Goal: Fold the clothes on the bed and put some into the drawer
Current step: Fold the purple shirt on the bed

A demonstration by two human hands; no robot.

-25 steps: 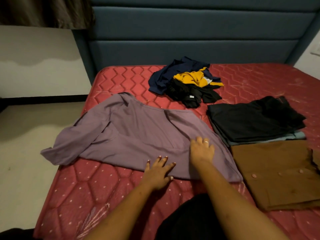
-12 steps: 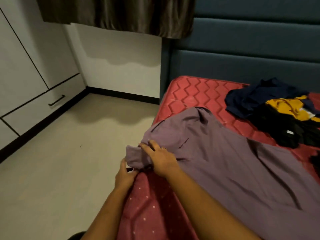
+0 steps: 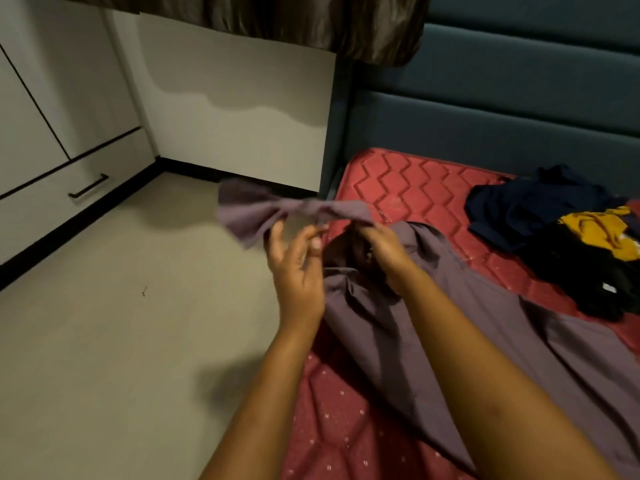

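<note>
on the bed (image 3: 408, 188), purple shirt (image 3: 433, 306) in right hand (image 3: 384, 247)

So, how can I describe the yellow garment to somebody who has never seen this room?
Find the red mattress against the blue headboard. Near the headboard lies a heap of dark clothes. The yellow garment is its only bright piece.

Both arms are bare as far up as they show. The left forearm (image 3: 263, 393) looks slender and smooth. The right forearm (image 3: 485, 358) fills more of the near right corner and looks broader. The left hand (image 3: 294, 271) is slightly blurred. Its fingers (image 3: 277, 233) end in pale, glossy fingernails (image 3: 316, 242) with rounded tips. The right hand (image 3: 384, 252) shows plain knuckles, and any jewellery on it is too dim to make out.
</note>
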